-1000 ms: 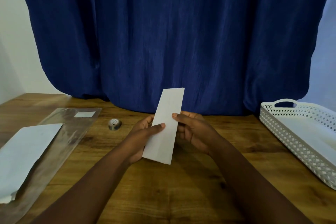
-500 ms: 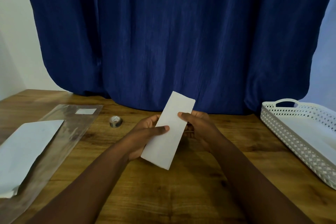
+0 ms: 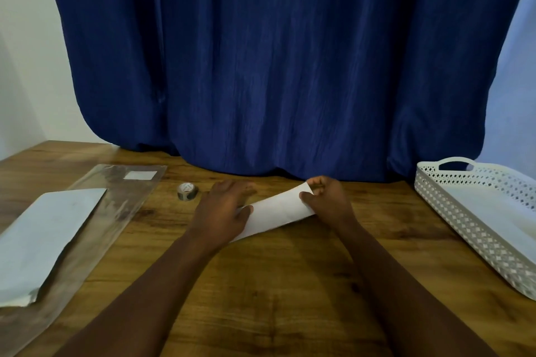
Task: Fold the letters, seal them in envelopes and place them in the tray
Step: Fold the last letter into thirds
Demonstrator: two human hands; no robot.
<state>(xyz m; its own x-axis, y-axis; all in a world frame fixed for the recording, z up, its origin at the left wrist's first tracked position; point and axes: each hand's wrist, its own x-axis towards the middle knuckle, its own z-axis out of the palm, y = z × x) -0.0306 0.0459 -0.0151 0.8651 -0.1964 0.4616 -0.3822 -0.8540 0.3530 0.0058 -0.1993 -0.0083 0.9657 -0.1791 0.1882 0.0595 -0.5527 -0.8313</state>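
A folded white letter lies slantwise low over the wooden table, its right end raised. My left hand rests palm down on the letter's left end. The right end is pinched between thumb and fingers of my right hand. A stack of white envelopes lies at the left on a clear plastic sleeve. The white perforated tray stands at the right with something white and flat inside it.
A small roll of tape sits just left of my left hand. A dark blue curtain hangs along the table's far edge. The tray's handle rises at its far end.
The letter was held upright in the air by both hands; it has come down to the table and turned nearly crosswise, with my left hand now flat on it.
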